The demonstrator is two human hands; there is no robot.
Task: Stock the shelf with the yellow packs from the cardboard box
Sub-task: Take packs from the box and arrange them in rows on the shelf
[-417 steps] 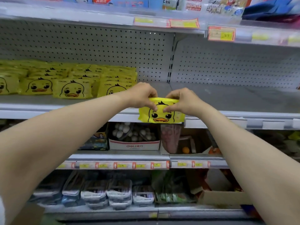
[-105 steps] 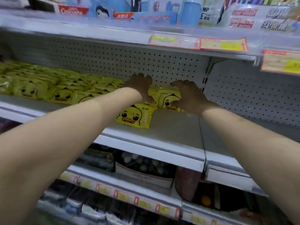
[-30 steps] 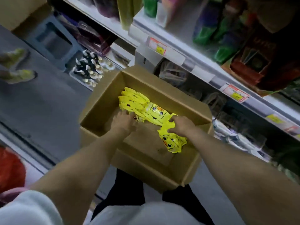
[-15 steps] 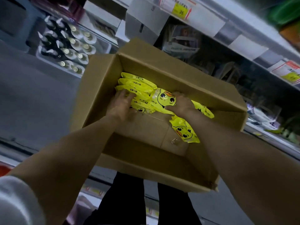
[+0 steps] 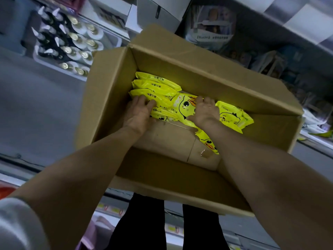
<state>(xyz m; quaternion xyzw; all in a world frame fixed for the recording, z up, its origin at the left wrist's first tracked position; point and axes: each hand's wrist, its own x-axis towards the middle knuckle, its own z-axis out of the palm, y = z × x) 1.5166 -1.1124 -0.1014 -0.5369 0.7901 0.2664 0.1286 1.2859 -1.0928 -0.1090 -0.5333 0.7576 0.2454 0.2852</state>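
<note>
At the far left, a tray of gold-capped bottles stands on the grey floor. At the near left edge a white sleeve shows on the left arm. The open cardboard box fills the middle of the view, with both forearms reaching down into it.

Along its far left wall a row of yellow packs stands on edge, one behind another. The left hand rests on the nearest pack of that row with its fingers nearly straight, touching it and curled round nothing.

Just right of it, the right hand grips a duck-face pack, fingers bent over the far edge and thumb against the near side. Another yellow pack lies flat to the right of that hand, and one more shows beside the right forearm on the box floor.

At the far right runs a shelf edge with blurred goods beneath. Dark trousers show below the box.
</note>
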